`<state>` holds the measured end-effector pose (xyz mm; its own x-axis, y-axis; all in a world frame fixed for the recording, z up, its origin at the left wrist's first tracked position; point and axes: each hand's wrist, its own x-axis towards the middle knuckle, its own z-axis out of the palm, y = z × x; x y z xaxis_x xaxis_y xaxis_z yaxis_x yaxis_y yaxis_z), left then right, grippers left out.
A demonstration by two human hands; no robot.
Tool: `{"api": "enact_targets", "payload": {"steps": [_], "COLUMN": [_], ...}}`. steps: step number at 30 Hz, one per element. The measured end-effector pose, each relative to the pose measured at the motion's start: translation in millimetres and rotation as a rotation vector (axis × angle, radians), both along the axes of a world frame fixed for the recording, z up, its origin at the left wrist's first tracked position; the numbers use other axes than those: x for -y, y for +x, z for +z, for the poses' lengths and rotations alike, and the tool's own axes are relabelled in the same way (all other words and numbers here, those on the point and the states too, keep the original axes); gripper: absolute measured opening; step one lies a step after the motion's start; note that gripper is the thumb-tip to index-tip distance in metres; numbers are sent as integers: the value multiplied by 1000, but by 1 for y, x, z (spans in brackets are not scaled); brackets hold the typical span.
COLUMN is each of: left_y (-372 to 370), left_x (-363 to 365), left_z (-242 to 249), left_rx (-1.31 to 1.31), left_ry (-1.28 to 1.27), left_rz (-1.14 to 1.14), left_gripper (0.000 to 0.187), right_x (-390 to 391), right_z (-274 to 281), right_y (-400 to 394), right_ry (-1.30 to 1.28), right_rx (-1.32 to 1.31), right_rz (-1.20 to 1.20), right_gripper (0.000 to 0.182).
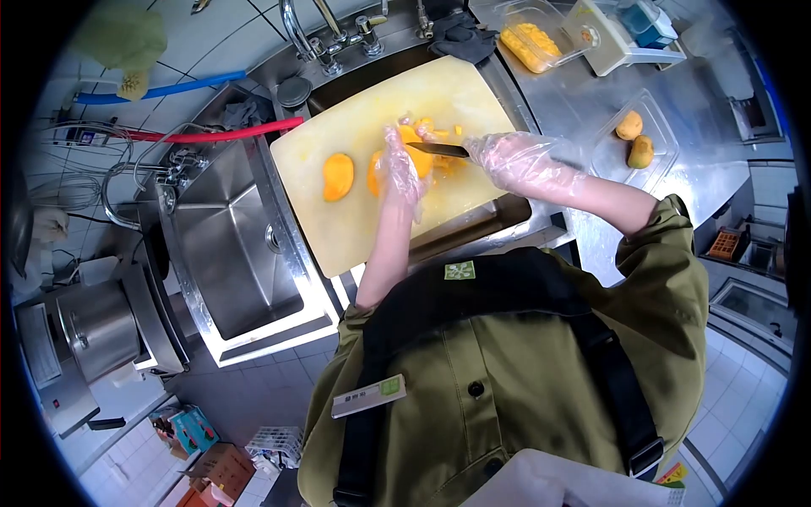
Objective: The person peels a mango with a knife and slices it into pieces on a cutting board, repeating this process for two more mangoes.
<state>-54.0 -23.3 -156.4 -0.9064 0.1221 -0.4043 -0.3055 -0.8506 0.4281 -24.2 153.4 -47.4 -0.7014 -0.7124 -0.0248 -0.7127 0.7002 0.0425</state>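
A large cutting board (pixel 312 169) lies across a sink, with an orange mango piece (pixel 338 177) on its left part. My right hand (pixel 511 160), in a clear plastic glove, is closed around a knife (pixel 439 149) whose blade points left over the cut mango. My left hand (pixel 400 169), gloved too, rests against a mango piece (pixel 416 158) at the blade's tip; its fingers are bent and partly hidden, so their grip is unclear. Small mango bits (pixel 458 130) lie beyond and beside the blade.
On the right, a clear tray (pixel 663 169) holds two whole fruits (pixel 629 125). A container of diced mango (pixel 529 46) stands at the back right. Left of the board is a metal sink (pixel 228 245); faucets (pixel 329 51) rise behind. A red hose (pixel 228 133) reaches the board's edge.
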Motion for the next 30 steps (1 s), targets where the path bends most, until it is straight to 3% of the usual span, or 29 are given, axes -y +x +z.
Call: {"api": "enact_targets", "payload": {"steps": [4, 7, 10, 13, 20, 24, 28, 29, 30], "left_y": [-2, 4, 7, 1, -1, -1, -3, -4, -2], "left_x": [19, 16, 9, 14, 13, 7, 14, 14, 10], "left_z": [-3, 19, 28, 36, 39, 48, 44, 43, 43], "left_rx": [-156, -18, -141, -223, -240, -229, -346, -358, -365], "left_ry": [16, -167, -174, -185, -102, -109, -74, -181, -284], "left_rz": [-7, -13, -30, -77, -82, -95, -57, -11, 29], "left_gripper": [44, 48, 54, 55, 59, 60, 60, 60, 60], "right_x": [-13, -12, -4, -4, -18, -22, -28, -24, -24], "right_z": [10, 26, 26, 22, 41, 25, 32, 36, 31], "right_y": [0, -2, -4, 2, 10, 12, 16, 14, 10], "right_ry": [81, 104, 17, 120, -24, 40, 66, 48, -28], "right_rx": [29, -43, 70, 43, -6, -66, -2, 165, 47], "right_rz": [56, 10, 0, 48, 6, 112, 50, -126, -83], "right_gripper": [26, 31, 33, 33, 31, 33, 29, 26, 25]}}
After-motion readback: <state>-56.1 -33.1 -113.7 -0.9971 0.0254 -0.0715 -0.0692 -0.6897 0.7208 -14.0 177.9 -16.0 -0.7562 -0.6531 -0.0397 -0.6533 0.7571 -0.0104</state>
